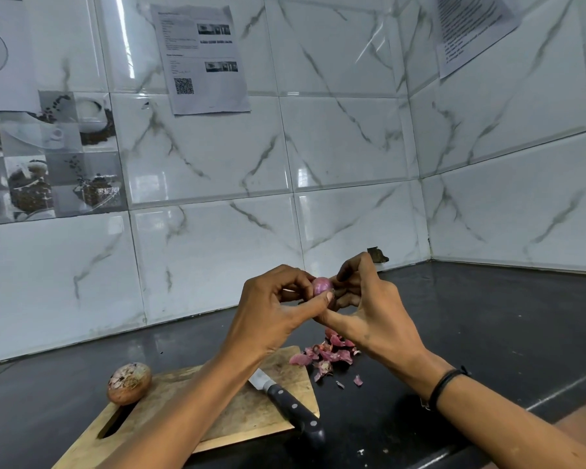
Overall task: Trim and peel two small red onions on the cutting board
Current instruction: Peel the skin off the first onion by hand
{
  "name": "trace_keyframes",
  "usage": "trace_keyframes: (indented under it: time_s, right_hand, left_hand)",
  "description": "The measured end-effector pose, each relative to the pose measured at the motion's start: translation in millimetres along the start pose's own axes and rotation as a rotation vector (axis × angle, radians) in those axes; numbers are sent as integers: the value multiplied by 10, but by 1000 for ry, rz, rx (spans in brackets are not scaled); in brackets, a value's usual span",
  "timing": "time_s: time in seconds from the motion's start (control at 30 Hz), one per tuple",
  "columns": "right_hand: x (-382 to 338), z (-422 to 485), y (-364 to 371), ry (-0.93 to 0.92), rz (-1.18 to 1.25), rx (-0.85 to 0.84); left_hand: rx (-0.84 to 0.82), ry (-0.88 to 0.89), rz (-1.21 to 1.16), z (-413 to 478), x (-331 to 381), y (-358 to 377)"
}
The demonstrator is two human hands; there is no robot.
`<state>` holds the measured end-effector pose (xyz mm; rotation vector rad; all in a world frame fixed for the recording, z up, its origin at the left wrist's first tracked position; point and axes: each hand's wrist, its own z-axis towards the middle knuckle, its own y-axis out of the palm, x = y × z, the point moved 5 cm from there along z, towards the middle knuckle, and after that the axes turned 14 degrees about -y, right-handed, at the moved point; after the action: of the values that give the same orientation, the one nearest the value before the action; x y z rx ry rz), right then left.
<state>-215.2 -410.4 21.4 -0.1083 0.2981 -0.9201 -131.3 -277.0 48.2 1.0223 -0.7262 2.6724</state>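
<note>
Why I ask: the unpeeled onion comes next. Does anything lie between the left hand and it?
Nothing visible does. The unpeeled onion sits at the cutting board's left corner; the knife lies further right, off that path. Both the left hand and right hand hold the small onion, though.

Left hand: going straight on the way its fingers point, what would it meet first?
The small red onion, which the left hand pinches at its fingertips. Directly beyond it are the fingers of the right hand, holding the onion from the other side. Depth between them is unclear.
</note>
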Motion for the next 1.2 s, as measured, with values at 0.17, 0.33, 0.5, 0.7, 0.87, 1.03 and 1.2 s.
trace_keyframes:
  time_s: [0.17, 0.33, 0.5, 0.7, 0.87, 1.03, 1.2]
  right_hand:
    - [-14, 12, -26, -9, 0, 13]
    - [16, 9, -14, -2, 27, -1]
    - [30, 10, -4, -15, 30, 3]
    - [33, 6, 1, -32, 24, -14]
    - [58, -1, 7, -23, 27, -20]
    - [65, -1, 18, -15, -1, -45]
    - [67, -4, 31, -13, -16, -62]
  left_hand:
    - [-2, 4, -2, -39, 27, 14]
    - [-1, 88, 59, -61, 91, 21]
    - [3, 132, 91, -52, 119, 23]
    - [6, 140, 144, -42, 111, 37]
    - [-11, 228, 237, -51, 154, 58]
    - [2, 207, 208, -47, 137, 30]
    - [24, 119, 146, -24, 34, 11]
